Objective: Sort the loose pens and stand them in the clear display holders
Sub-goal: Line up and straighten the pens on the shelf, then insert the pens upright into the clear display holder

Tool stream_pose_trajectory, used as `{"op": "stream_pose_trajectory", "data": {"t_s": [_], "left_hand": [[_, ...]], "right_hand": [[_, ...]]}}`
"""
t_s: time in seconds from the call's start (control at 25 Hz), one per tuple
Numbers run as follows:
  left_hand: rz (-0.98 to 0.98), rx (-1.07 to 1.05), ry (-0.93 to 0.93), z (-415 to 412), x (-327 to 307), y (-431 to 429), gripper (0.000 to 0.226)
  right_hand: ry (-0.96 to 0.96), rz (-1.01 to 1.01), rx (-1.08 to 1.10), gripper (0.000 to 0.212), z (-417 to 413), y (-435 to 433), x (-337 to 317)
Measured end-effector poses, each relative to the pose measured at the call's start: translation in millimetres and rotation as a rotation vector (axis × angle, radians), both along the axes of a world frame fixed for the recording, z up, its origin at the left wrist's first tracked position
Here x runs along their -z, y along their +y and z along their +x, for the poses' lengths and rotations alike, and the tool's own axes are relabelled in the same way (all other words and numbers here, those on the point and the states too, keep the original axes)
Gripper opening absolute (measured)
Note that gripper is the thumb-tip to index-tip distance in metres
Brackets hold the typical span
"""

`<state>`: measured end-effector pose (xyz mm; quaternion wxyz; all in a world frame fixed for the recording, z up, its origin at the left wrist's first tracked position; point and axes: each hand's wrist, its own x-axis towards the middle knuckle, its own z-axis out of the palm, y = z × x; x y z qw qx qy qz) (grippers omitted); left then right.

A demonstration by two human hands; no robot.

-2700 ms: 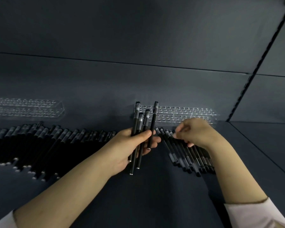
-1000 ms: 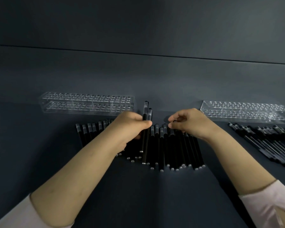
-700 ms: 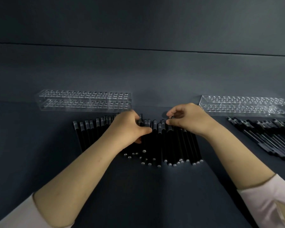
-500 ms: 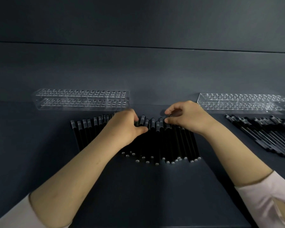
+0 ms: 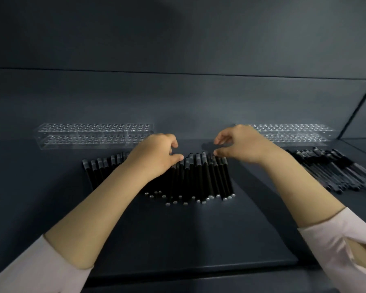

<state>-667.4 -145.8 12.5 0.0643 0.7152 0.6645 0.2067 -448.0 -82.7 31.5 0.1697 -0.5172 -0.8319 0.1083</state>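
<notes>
A row of black pens [image 5: 201, 178] with grey caps lies side by side on the dark table, caps pointing away from me. My left hand [image 5: 154, 157] rests on the row's left-middle part, thumb touching the pens, fingers loosely curled, nothing lifted. My right hand [image 5: 241, 144] hovers just over the capped ends on the right, thumb and forefinger apart and empty. Two clear display holders stand behind the pens, with no pens standing in them: one at the left [image 5: 93, 136], one at the right [image 5: 294, 134].
A second heap of black pens [image 5: 338, 170] lies at the right, in front of the right holder. The dark tabletop [image 5: 178, 240] ends at a front edge close to me. A dark wall rises behind the holders.
My left hand laid its bundle of pens down onto the row and now rests on it. The right hand's fingers have spread open. The view swung left from the right-hand pile.
</notes>
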Motion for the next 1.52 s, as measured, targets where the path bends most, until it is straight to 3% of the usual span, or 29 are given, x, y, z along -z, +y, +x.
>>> {"op": "stream_pose_trajectory", "data": {"t_s": [0.12,0.32,0.44,0.84,1.32,1.52], "left_hand": [[0.030,0.067,0.096,27.8,-11.4,2.2,0.035],[0.088,0.197,0.042,122.1,-31.9,2.7,0.034],[0.104,0.252,0.012,203.0,-38.1,-2.6,0.038],[0.089,0.379,0.014,480.8,-22.3,-29.8,0.039],[-0.013,0.404,-0.045,682.6,-15.7,85.8,0.042],[-0.115,0.330,-0.044,747.0,4.5,137.4,0.047]], "right_hand": [[-0.078,0.059,0.061,0.030,41.1,-13.5,-20.3],[-0.061,0.090,0.157,0.038,142.1,-43.8,-39.7],[-0.019,0.114,0.236,0.049,225.9,-67.3,-40.5],[0.004,0.084,0.413,0.049,505.4,-128.8,-20.6],[-0.019,0.070,0.517,0.047,695.8,-35.5,-15.6],[0.055,0.063,0.504,0.046,756.8,2.8,-0.1]]}}
